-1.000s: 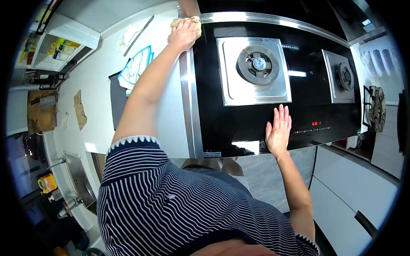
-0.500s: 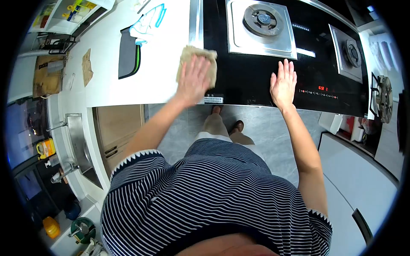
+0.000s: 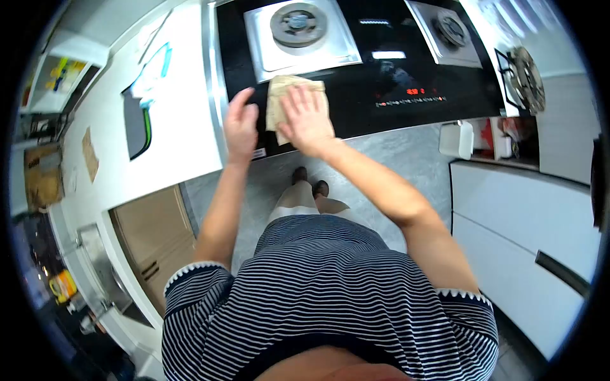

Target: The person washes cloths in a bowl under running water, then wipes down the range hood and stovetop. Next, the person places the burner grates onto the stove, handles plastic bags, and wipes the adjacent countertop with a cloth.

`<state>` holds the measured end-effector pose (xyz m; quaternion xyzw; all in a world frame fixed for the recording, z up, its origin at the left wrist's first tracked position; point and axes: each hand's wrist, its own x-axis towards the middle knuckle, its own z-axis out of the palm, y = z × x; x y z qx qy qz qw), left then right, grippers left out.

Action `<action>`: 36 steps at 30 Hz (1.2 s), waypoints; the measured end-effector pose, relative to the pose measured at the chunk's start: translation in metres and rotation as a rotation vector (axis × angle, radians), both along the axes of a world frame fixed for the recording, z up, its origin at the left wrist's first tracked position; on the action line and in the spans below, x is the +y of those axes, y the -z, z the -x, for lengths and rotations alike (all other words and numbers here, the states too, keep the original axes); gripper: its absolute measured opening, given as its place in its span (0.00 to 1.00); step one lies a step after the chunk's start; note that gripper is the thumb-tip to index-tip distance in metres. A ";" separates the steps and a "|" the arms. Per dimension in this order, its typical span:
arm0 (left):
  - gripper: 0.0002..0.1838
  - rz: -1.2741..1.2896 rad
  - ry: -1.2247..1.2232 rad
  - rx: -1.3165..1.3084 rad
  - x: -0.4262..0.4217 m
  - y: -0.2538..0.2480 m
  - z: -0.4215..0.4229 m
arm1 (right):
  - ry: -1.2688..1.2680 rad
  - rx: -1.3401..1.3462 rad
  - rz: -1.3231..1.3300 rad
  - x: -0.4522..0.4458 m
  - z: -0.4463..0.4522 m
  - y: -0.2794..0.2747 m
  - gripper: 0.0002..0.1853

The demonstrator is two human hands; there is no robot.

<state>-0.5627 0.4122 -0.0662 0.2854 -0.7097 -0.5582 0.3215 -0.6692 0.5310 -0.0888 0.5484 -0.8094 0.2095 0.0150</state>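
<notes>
A beige cloth (image 3: 276,108) lies on the front part of the black glass cooktop (image 3: 356,95), just below the left burner (image 3: 297,24). My right hand (image 3: 309,119) rests flat on the cloth's right half with its fingers stretched out. Left of the cloth, my left hand (image 3: 241,130) is over the cooktop's left edge, slightly blurred. Its fingers are loosely bent, the thumb stands apart, and it holds nothing. A gap separates this hand from the cloth.
The right burner (image 3: 451,30) sits at the back right, with red lit digits on the control panel (image 3: 413,95). On the white counter (image 3: 181,120) are a grey board (image 3: 135,127) and a white-and-blue cloth (image 3: 149,76). A pan support (image 3: 527,79) stands at the cooktop's right.
The beige cloth has gone from under my left hand at the cooktop's left edge to under my right hand, farther onto the glass. My left hand is off it. The view has shifted right.
</notes>
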 end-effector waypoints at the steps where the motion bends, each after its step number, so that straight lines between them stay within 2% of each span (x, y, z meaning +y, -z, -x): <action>1: 0.15 0.175 -0.018 -0.046 -0.011 0.005 -0.008 | -0.006 0.037 0.006 0.002 -0.002 0.004 0.30; 5: 0.11 0.457 -0.013 -0.227 -0.011 -0.004 -0.011 | -0.062 -0.019 -0.132 0.072 0.043 0.009 0.32; 6: 0.11 0.513 0.016 -0.270 -0.010 -0.005 -0.012 | 0.112 0.084 -0.188 0.105 0.075 0.014 0.33; 7: 0.11 0.545 0.041 -0.275 -0.008 -0.003 -0.012 | 0.222 0.306 -0.357 0.141 0.123 0.013 0.33; 8: 0.10 0.575 0.057 -0.288 -0.008 0.001 -0.014 | 0.389 0.301 -0.383 0.179 0.171 0.015 0.32; 9: 0.10 0.611 0.075 -0.297 -0.009 0.005 -0.015 | 0.543 0.166 -0.297 0.224 0.229 0.030 0.32; 10: 0.10 0.623 0.082 -0.306 -0.006 0.004 -0.016 | 0.720 0.106 -0.348 0.254 0.271 0.027 0.32; 11: 0.10 0.651 0.084 -0.318 -0.002 0.005 -0.016 | 0.878 0.131 -0.334 0.260 0.279 0.015 0.33; 13: 0.10 0.695 0.094 -0.328 0.005 0.004 -0.014 | 0.718 0.344 -0.520 0.240 0.277 0.029 0.33; 14: 0.10 0.709 0.081 -0.332 0.009 0.005 -0.012 | 0.555 0.619 -0.384 0.203 0.238 0.033 0.32; 15: 0.10 0.724 0.064 -0.384 0.013 0.004 -0.010 | 0.364 0.567 -0.515 0.157 0.187 0.003 0.30; 16: 0.10 0.734 0.062 -0.408 0.016 0.005 -0.006 | 0.144 0.266 -0.241 0.127 0.153 0.020 0.30; 17: 0.10 0.749 0.051 -0.432 0.018 0.007 -0.001 | 0.002 0.226 -0.173 0.097 0.108 0.022 0.33; 18: 0.11 0.758 0.036 -0.453 0.021 0.010 0.003 | -0.036 -0.033 -0.224 0.068 0.080 -0.014 0.33; 19: 0.11 0.779 0.016 -0.471 0.022 0.012 0.007 | -0.160 -0.063 -0.124 0.067 0.074 -0.004 0.33; 21: 0.11 0.802 -0.014 -0.509 0.026 0.017 0.013 | -0.147 -0.007 -0.150 0.093 0.117 0.000 0.33; 22: 0.13 0.832 -0.044 -0.544 0.031 0.020 0.015 | -0.091 -0.006 -0.306 0.122 0.164 -0.004 0.33; 23: 0.15 0.840 -0.082 -0.588 0.038 0.022 0.018 | 0.105 0.269 -0.273 0.161 0.208 0.010 0.34; 24: 0.15 0.847 -0.136 -0.636 0.047 0.023 0.023 | 0.249 0.302 -0.352 0.203 0.255 0.002 0.34; 25: 0.16 0.858 -0.192 -0.683 0.054 0.024 0.027 | 0.325 0.348 -0.275 0.252 0.311 0.019 0.33; 26: 0.17 0.851 -0.244 -0.741 0.061 0.029 0.030 | 0.449 0.229 -0.195 0.305 0.366 0.032 0.33; 28: 0.19 0.882 -0.322 -0.786 0.072 0.037 0.037 | 0.783 0.082 -0.343 0.354 0.417 0.020 0.31; 31: 0.21 0.902 -0.387 -0.847 0.074 0.042 0.040 | 0.660 0.227 -0.347 0.371 0.414 0.040 0.32; 34: 0.21 0.950 -0.385 -0.876 0.072 0.044 0.041 | 0.362 0.162 -0.363 0.371 0.392 0.014 0.31; 36: 0.21 0.918 -0.381 -0.894 0.078 0.038 0.047 | 0.414 0.183 -0.350 0.363 0.445 0.019 0.31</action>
